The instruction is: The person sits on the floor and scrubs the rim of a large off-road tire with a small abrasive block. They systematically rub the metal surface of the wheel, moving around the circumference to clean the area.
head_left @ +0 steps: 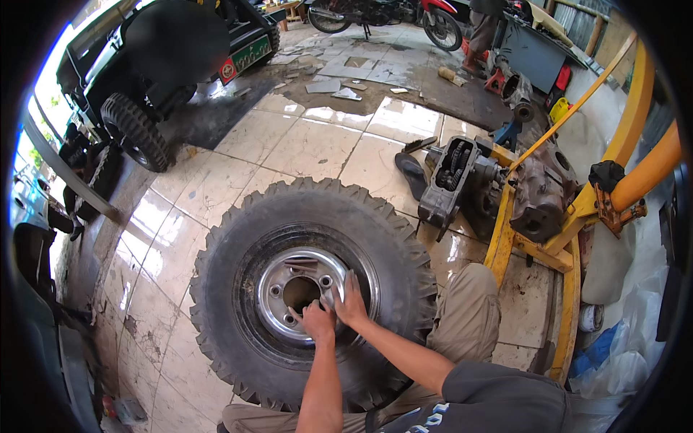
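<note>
At the far left of my feed a grey pole [67, 173] slants down to the floor, and past it stands a dark jeep [180, 50] with chunky tyres. Tiles [260, 137] spread from there to the middle, glossy and scuffed, with broken pieces [323, 86] lying farther off.

The wheel [271, 307] sits at the centre, close in front of the body, its metal face turned up toward me; whether it lies quite flat I can't tell. My left hand [317, 323] is at the lower side of its centre hole, fingers partly bent; I can't make out whether they grip anything. Just beside it, my right hand [350, 307] rests against the right side of the metal centre, fingers straight and spread from the thumb, closed on nothing that I can see.

Beyond the wheel, a motorcycle [382, 11] stands at the top edge. Right of the wheel come a dark sandal [410, 175], the bent right knee [465, 307] in tan trousers, and an opened gearbox [451, 177] with gears showing. Farther back, a co-worker's legs [482, 36] are in view. A grimy housing [541, 191] is by the yellow stand [568, 303], and clear plastic [624, 361] lies at the right edge.
</note>
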Available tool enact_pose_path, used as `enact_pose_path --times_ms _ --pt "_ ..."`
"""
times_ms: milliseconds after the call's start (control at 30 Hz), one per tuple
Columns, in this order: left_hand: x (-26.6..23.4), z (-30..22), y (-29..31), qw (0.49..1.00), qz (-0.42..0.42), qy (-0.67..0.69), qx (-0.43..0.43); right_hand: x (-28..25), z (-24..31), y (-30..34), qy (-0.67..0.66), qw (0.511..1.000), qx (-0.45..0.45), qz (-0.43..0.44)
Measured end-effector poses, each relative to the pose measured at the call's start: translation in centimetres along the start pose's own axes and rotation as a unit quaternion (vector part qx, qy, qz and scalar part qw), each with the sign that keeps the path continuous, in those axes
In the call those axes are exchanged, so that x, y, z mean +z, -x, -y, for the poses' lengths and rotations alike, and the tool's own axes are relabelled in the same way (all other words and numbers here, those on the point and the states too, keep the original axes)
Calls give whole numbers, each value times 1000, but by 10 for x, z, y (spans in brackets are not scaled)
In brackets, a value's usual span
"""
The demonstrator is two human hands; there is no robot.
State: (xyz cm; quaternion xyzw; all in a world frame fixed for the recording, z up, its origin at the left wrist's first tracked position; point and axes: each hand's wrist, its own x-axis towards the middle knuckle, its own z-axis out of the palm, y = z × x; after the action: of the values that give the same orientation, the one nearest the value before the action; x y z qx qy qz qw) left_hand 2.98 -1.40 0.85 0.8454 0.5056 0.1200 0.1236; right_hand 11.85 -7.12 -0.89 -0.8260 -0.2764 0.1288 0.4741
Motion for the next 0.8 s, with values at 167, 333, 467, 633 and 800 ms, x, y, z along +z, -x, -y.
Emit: enact_pose_path --times_ms 167,333,467,633,800 --pt "-10 -6 -1 1000 7 13 -15 -6 -3 -21 1 998 -56 27" --pt "-6 -8 0 1000 18 2 -7 -8 1 -63 2 996 -67 64" --pt "-5 -2 -2 999 32 -8 -23 8 -11 14 34 999 13 14" --pt "-9 -2 -1 999 25 -8 -19 7 8 -8 41 997 -33 -55" --pt "-6 -4 6 999 34 0 -12 -6 -6 -16 0 999 -43 -11"
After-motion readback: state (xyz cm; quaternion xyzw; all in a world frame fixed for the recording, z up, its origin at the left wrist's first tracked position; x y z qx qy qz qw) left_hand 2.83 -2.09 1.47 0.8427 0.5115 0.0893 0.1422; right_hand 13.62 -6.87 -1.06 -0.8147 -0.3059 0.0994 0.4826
